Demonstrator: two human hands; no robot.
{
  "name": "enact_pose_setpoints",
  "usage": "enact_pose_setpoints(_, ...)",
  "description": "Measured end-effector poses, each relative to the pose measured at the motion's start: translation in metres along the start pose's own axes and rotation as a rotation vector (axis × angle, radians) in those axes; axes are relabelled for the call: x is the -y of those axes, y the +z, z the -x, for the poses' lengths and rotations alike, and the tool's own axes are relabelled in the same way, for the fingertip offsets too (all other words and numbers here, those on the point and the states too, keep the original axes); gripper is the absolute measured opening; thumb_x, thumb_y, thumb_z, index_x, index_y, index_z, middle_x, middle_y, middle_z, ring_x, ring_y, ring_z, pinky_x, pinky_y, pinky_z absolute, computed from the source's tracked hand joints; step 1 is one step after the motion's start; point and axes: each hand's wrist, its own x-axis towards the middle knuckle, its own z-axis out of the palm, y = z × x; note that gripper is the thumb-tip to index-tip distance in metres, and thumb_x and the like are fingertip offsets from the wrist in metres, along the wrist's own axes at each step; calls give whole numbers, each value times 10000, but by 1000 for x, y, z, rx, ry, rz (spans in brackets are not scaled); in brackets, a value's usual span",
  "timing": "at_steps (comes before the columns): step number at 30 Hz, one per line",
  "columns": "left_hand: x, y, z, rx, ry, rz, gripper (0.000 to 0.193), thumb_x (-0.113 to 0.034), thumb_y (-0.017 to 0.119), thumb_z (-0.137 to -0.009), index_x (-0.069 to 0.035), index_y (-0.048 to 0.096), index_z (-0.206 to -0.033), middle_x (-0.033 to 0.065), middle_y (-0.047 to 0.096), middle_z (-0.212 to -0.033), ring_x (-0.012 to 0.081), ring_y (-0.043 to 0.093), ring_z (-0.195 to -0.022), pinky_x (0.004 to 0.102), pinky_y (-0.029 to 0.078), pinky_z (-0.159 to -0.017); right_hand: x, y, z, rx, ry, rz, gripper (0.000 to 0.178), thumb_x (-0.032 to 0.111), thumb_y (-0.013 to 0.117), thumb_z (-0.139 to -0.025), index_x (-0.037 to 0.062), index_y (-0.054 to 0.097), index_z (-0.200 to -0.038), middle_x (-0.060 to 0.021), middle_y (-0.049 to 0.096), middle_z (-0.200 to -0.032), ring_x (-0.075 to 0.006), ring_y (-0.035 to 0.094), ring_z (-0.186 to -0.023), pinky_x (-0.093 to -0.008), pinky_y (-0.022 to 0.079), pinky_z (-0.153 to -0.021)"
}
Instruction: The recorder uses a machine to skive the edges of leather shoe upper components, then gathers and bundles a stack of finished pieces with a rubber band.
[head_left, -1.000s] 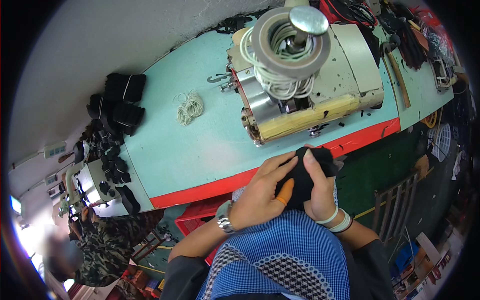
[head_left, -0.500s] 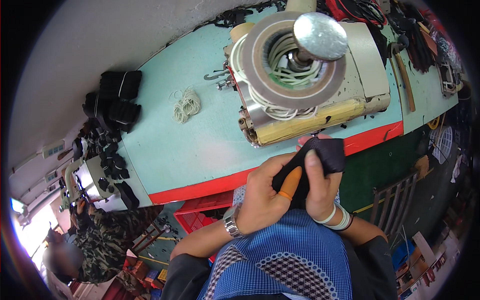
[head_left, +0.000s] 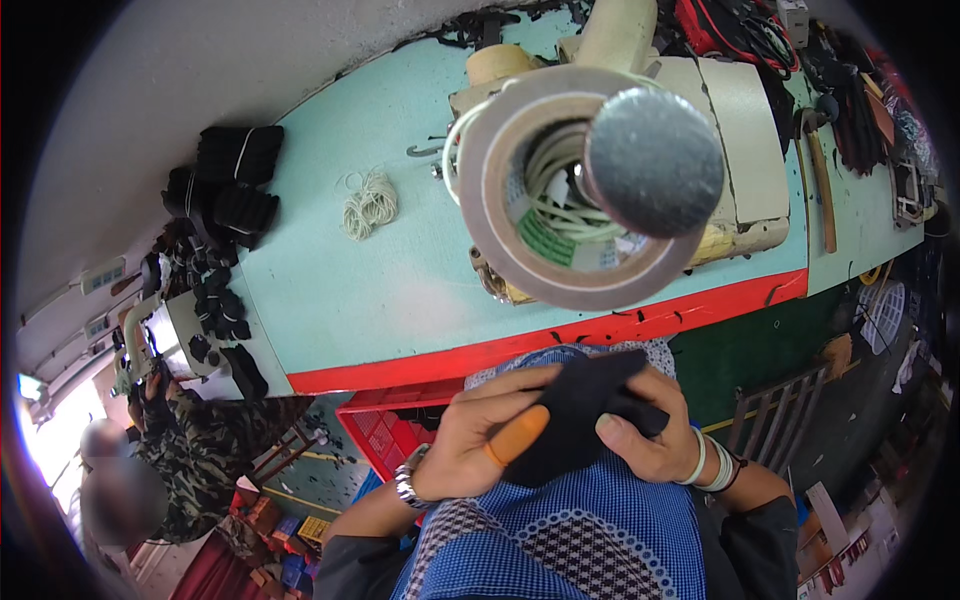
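Above my lap, both hands grip a black fabric piece [head_left: 568, 425], soft and partly folded. My left hand [head_left: 465, 445] pinches its left side; an orange finger cot covers the thumb, and a metal watch is on the wrist. At the other side my right hand [head_left: 650, 440] has its thumb on the near face and its fingers behind the cloth, mostly hidden. White bands circle that wrist. A blue checked apron [head_left: 590, 520] lies beneath the cloth, which hangs just off the table's red front edge [head_left: 430, 368].
A cream sewing machine [head_left: 745, 150] stands behind a large tape roll [head_left: 490, 210] on a metal-capped post. White cord [head_left: 370, 205] lies coiled on the table. Black bundles [head_left: 240, 155] sit at the left. A red crate [head_left: 385, 430] stands below; another person [head_left: 215, 445] works at far left.
Both hands have drawn the black fabric piece back from the machine toward my lap and spread farther apart. The view has shifted, so the tape roll looks larger and lower.
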Motion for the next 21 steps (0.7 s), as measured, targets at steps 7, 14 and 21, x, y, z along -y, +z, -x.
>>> enact_pose_setpoints(7,-25,10,-5,-44,17,-372,255,-81,552,-876,36,582,-1100,233,596,-1058,356,618,-907,359,487,-788,-17,12,-9,-219,-143,233,290,224,667,-798,-33,600,-915,-156,592,-805,-295,620,-653,-347,497,-591)
enact_pose_setpoints(14,11,-31,-57,-2,-114,-380,156,-127,596,-881,26,620,-905,171,600,-682,215,541,-549,318,455,-562,-16,-15,-15,-92,-22,400,358,322,674,-791,-8,600,-908,-113,588,-693,-258,616,-622,-319,485,-549)
enact_pose_setpoints(21,1,-96,-114,352,-107,-556,223,-183,543,-916,-1,631,-1009,89,672,-830,119,562,-739,287,460,-692,-13,-63,-69,-257,-41,572,173,72,660,-806,-41,614,-929,-117,631,-715,-177,616,-607,-261,489,-562)
